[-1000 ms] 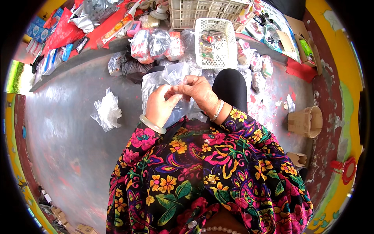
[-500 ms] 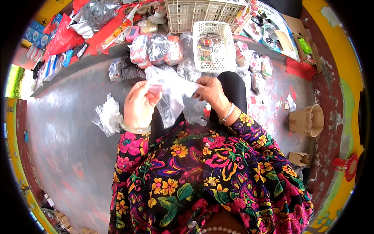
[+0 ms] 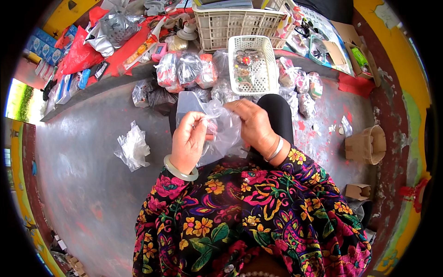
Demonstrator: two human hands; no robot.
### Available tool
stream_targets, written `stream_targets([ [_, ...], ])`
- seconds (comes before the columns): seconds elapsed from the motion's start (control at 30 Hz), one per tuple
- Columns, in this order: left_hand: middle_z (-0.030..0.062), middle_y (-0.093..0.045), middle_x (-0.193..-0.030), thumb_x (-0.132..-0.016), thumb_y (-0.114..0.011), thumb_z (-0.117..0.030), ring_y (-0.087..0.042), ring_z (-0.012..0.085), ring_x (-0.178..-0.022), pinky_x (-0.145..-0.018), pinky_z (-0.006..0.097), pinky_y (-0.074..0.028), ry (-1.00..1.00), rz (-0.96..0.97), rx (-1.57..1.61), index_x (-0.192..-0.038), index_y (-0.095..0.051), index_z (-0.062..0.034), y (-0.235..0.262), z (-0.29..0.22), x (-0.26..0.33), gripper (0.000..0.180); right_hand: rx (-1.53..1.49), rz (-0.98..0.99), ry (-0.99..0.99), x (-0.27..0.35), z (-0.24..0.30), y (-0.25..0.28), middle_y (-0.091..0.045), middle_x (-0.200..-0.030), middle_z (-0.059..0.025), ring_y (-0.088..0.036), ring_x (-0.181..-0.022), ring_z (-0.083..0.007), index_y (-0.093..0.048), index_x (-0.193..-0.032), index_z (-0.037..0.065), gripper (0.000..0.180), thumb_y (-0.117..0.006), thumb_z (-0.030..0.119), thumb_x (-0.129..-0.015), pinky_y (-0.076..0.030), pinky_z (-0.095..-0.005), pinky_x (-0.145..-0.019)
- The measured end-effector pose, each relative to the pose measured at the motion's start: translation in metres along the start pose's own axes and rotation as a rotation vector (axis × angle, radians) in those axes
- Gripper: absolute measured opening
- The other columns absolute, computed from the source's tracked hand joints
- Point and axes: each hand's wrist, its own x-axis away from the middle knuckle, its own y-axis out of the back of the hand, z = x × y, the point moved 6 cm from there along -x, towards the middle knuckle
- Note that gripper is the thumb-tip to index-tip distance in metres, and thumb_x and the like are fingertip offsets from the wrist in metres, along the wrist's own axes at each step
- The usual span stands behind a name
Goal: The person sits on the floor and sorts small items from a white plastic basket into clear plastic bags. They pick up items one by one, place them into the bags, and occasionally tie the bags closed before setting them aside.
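Note:
Between my hands hangs a clear plastic bag [image 3: 224, 131], crumpled and see-through, above my lap. My left hand [image 3: 188, 141] pinches its left side with thumb and fingers. On its upper right part my right hand [image 3: 254, 122] closes, knuckles up. A flat greyish panel [image 3: 188, 102] shows behind the bag over my left thigh; what it belongs to I cannot make out. Just beyond my knees a white perforated basket [image 3: 234, 76] holds several small trinkets, some with cords or bands.
Several filled plastic bags [image 3: 189, 69] sit around the basket, before a large cream crate [image 3: 240, 27]. Crumpled clear plastic [image 3: 132, 147] lies on the floor at left. A brown carton-like bin [image 3: 364, 145] stands at right. Goods cover the red-clothed ledge behind.
My left hand has moved right and down, closer to my right hand. The bag, stretched out flat between them before, now bunches and puffs open. The grey panel has come into sight.

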Motion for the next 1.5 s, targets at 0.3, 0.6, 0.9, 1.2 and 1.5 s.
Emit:
stream_targets([
  [0.3, 0.0016, -0.055, -0.069, -0.088, -0.042, -0.011, -0.048, 0.0043, -0.057, -0.053, 0.018, -0.040, -0.042, -0.059, -0.192, -0.087, -0.048, -0.0018, 0.016, 0.007, -0.009, 0.011, -0.801, -0.102, -0.799, 0.017, -0.075, 0.020, -0.060, -0.077, -0.0035, -0.056, -0.067, -0.0074, -0.058, -0.098, 0.003, 0.021, -0.051, 0.016, -0.083, -0.039, -0.0181, -0.045],
  [0.6, 0.0026, -0.057, -0.069, -0.088, -0.043, -0.009, -0.049, 0.0042, -0.059, -0.055, 0.019, -0.041, -0.157, -0.058, -0.303, -0.089, -0.048, -0.0010, 0.002, -0.006, -0.013, 0.009, 0.093, -0.043, -0.053, 0.001, 0.005, 0.039, -0.056, -0.093, -0.0118, -0.055, -0.084, -0.0241, -0.053, -0.102, 0.003, 0.047, -0.071, 0.024, -0.064, -0.046, -0.0322, -0.067],
  [0.9, 0.0054, -0.052, -0.065, -0.069, -0.065, -0.015, -0.050, 0.0150, -0.057, -0.055, 0.027, -0.041, -0.306, -0.070, -0.802, -0.086, -0.050, -0.0046, -0.016, -0.018, -0.012, 0.025, 0.293, -0.076, -0.058, 0.001, -0.009, 0.025, -0.057, -0.074, -0.0107, -0.057, -0.071, -0.0289, -0.058, -0.077, 0.005, 0.012, -0.052, 0.002, -0.067, -0.046, -0.0364, -0.062],
  [1.2, 0.0149, -0.051, -0.092, -0.060, -0.049, 0.003, -0.050, 0.0316, -0.085, -0.075, 0.038, -0.040, -0.418, -0.155, -1.117, -0.097, -0.046, -0.0030, -0.007, 0.002, -0.022, 0.037, 0.191, -0.083, -0.127, 0.002, -0.021, 0.028, -0.055, -0.075, -0.0114, -0.056, -0.070, -0.0305, -0.058, -0.074, 0.006, 0.018, -0.047, -0.005, -0.065, -0.046, -0.0353, -0.062],
  [1.5, 0.0114, -0.051, -0.100, -0.066, -0.060, -0.004, -0.052, 0.0212, -0.092, -0.072, 0.031, -0.046, -0.050, -0.174, -0.729, -0.102, -0.049, -0.0034, 0.046, 0.018, -0.018, 0.038, 0.228, -0.174, -0.281, 0.009, -0.068, 0.045, -0.055, -0.076, -0.0126, -0.056, -0.070, -0.0308, -0.058, -0.076, 0.005, 0.020, -0.045, -0.007, -0.066, -0.045, -0.0339, -0.063],
])
